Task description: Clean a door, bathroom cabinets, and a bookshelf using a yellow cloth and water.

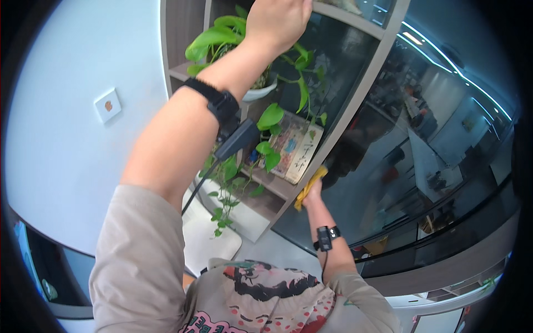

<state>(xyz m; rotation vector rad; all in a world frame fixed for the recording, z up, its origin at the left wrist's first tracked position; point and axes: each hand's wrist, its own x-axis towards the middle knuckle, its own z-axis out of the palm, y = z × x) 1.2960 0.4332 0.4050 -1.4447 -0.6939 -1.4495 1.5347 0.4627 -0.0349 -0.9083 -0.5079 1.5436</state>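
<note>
My left hand (280,21) is raised at the top of the view, over the upper part of a wooden shelf unit (354,106); its fingers run to the picture's edge, so its grip is hidden. Behind that forearm stands a trailing pothos plant (214,39) in a white pot (259,92). Lower right, my right hand (315,192) holds a yellow cloth (306,193) against the outer upright of the shelf, beside dark glass. A black strapped device with a cable sits on each forearm. Left of the cloth, an illustrated book or box (293,145) leans inside the shelf.
Dark reflective glass (387,145) fills the right side. A white wall with a small square plate (108,105) is at the left. Pothos vines (227,200) hang over the lower shelf, above a white rounded surface (212,233). A small blue object (253,156) sits beside the book or box.
</note>
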